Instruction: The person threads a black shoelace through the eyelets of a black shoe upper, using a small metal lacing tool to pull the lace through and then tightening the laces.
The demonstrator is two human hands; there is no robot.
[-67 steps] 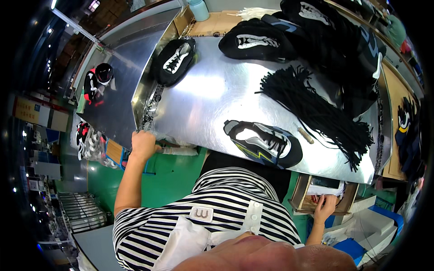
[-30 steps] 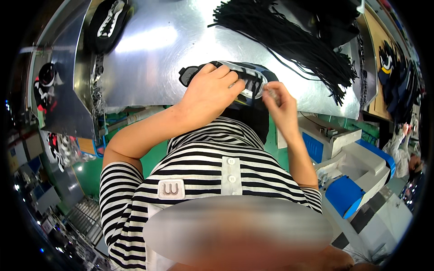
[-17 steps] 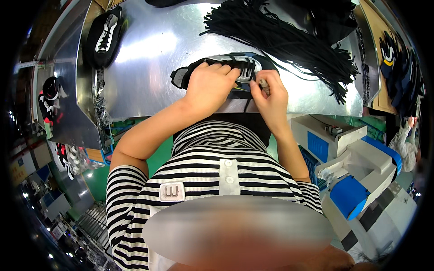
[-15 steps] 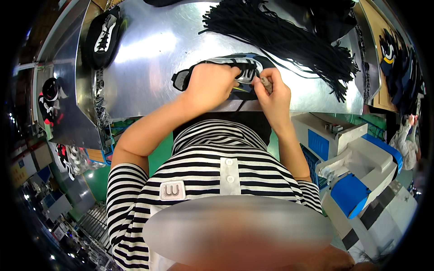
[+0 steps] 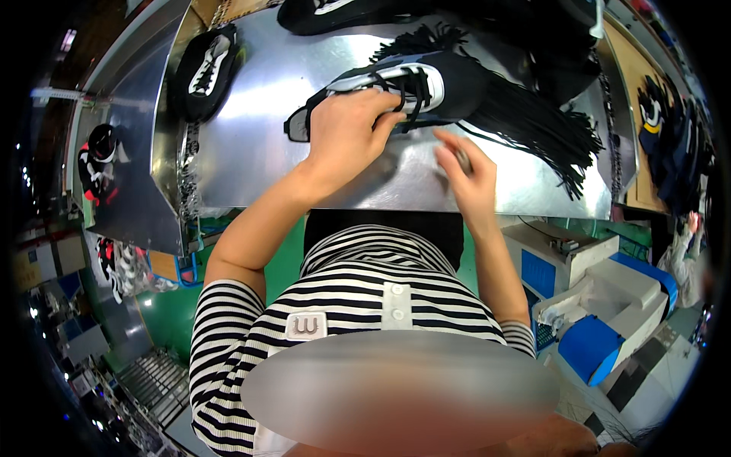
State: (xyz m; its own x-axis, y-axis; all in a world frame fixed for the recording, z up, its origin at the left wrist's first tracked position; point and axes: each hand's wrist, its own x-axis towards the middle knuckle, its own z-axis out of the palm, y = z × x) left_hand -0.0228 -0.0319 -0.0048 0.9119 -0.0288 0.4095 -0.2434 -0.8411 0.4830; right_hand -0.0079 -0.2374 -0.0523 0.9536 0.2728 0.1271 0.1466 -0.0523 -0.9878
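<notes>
Behind shoe [image 5: 466, 90], black laces [image 5: 537, 129], partly hidden

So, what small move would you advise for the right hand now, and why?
Perhaps bring the right hand up to the thin black laces on the black shoe with a white-edged opening. The left hand holds the shoe's near side, while the right hand, curled around a small brownish stick-like object, is apart from it.
</notes>
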